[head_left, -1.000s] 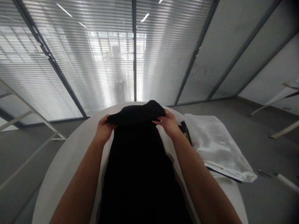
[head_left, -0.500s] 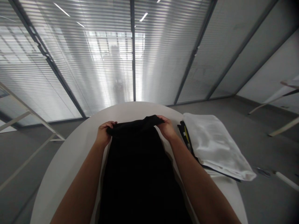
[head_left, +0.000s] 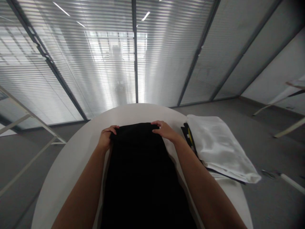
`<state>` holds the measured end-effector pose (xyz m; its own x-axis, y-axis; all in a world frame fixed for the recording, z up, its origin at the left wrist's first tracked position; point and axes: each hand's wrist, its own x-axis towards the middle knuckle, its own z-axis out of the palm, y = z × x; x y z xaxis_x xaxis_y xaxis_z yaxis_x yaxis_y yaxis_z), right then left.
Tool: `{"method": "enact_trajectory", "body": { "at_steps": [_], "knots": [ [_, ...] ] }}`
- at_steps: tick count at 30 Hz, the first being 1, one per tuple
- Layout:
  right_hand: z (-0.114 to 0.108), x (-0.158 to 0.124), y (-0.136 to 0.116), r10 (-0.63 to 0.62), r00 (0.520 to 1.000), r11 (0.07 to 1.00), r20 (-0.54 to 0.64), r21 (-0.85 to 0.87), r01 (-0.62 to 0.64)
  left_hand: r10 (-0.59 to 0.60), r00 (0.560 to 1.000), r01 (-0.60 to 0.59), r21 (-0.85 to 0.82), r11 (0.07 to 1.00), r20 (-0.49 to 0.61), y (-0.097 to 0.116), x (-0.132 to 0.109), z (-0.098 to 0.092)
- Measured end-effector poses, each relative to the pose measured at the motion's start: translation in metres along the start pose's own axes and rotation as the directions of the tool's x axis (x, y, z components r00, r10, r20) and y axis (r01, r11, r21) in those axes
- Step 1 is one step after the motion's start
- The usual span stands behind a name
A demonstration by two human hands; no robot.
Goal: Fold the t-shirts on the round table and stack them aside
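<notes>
A long piece of black cloth point(head_left: 143, 178) runs from the bottom of the view up the middle of a round white table point(head_left: 69, 165); it looks like a folded garment, but its kind is too dark to make out. At its far left corner my left hand point(head_left: 106, 137) is closed, fingers over the edge. My right hand point(head_left: 164, 130) grips the far right corner, thumb and fingers on the fabric. The far end lies fairly straight between both hands.
On the table's right side lies a folded pile of white cloth point(head_left: 219, 146) with black and yellow fabric under its edge. A white metal frame point(head_left: 35, 119) stands at left. Glass partitions with blinds point(head_left: 109, 79) rise behind the table.
The bunched, raised far end of the black cloth now lies flatter. My right hand has moved slightly left and down along with it.
</notes>
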<state>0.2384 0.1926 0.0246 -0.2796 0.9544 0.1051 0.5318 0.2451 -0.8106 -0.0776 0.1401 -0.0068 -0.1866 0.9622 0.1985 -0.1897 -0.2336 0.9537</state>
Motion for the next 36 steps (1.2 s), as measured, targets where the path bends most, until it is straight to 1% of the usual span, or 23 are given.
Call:
{"method": "enact_trajectory", "body": {
  "at_steps": [2,3,5,7,8,10,12,14,16,19,22,24,26,28,30,31,32,34,36],
  "knots": [
    [0.004,0.0,-0.002,0.017,1.0,0.977,-0.001,-0.211,-0.017,0.03,0.999,-0.031,0.05,0.998,0.02,0.001,0.0,-0.001],
    [0.006,0.0,-0.003,0.034,0.999,0.96,-0.019,-0.279,-0.038,0.055,0.998,-0.057,0.066,0.996,0.024,0.001,0.0,-0.002],
    [0.008,-0.001,-0.003,0.106,0.99,0.935,-0.091,-0.329,-0.13,0.1,0.995,-0.1,0.064,0.993,0.007,0.002,0.001,-0.002],
    [0.007,-0.002,-0.003,0.217,0.964,0.932,-0.152,-0.263,-0.251,0.084,0.996,-0.081,0.054,0.995,-0.043,0.002,0.004,-0.001],
    [0.006,-0.004,-0.004,0.278,0.95,0.933,-0.14,-0.194,-0.302,0.048,0.996,-0.044,0.06,0.997,-0.073,0.001,0.005,0.0],
    [0.003,-0.007,-0.006,0.367,0.929,0.929,-0.042,-0.043,-0.369,-0.035,0.991,0.047,0.097,0.994,-0.128,0.001,0.008,0.001],
    [-0.001,-0.011,-0.01,0.393,0.917,0.917,0.061,0.042,-0.396,-0.088,0.981,0.114,0.148,0.982,-0.174,0.001,0.01,0.001],
    [-0.003,-0.015,-0.016,0.379,0.918,0.922,0.114,0.042,-0.386,-0.086,0.976,0.132,0.232,0.964,-0.201,0.003,0.011,0.0],
    [-0.006,-0.019,-0.021,0.356,0.921,0.931,0.156,0.029,-0.365,-0.064,0.979,0.13,0.351,0.927,-0.193,0.007,0.011,-0.002],
    [-0.012,-0.022,-0.025,0.356,0.901,0.926,0.247,0.037,-0.376,-0.097,0.989,0.139,0.479,0.867,-0.112,0.015,0.01,-0.005],
    [-0.02,-0.024,-0.025,0.389,0.856,0.902,0.339,0.049,-0.429,-0.149,0.989,0.126,0.522,0.844,0.001,0.022,0.009,-0.007],
    [-0.023,-0.025,-0.023,0.389,0.847,0.898,0.362,0.055,-0.436,-0.16,0.986,0.106,0.547,0.831,0.051,0.026,0.009,-0.007],
    [-0.024,-0.025,-0.021,0.339,0.862,0.925,0.377,0.032,-0.378,-0.171,0.983,0.098,0.582,0.808,0.073,0.03,0.01,-0.008],
    [-0.024,-0.025,-0.02,0.244,0.888,0.966,0.389,-0.014,-0.26,-0.166,0.983,0.086,0.591,0.802,0.082,0.032,0.01,-0.007],
    [-0.026,-0.024,-0.019,0.145,0.913,0.989,0.381,-0.058,-0.133,-0.153,0.984,0.074,0.567,0.821,0.094,0.033,0.01,-0.006],
    [-0.028,-0.024,-0.018,0.113,0.923,0.993,0.369,-0.075,-0.092,-0.153,0.983,0.07,0.55,0.832,0.106,0.033,0.009,-0.006],
    [-0.03,-0.024,-0.017,0.105,0.927,0.993,0.36,-0.086,-0.079,-0.161,0.979,0.07,0.539,0.84,0.124,0.032,0.009,-0.006],
    [-0.036,-0.025,-0.013,0.161,0.912,0.987,0.377,-0.083,-0.14,-0.193,0.967,0.07,0.554,0.83,0.168,0.03,0.009,-0.009],
    [-0.041,-0.026,-0.01,0.244,0.883,0.969,0.4,-0.077,-0.233,-0.208,0.962,0.053,0.626,0.778,0.177,0.029,0.009,-0.012]
  ]
}}
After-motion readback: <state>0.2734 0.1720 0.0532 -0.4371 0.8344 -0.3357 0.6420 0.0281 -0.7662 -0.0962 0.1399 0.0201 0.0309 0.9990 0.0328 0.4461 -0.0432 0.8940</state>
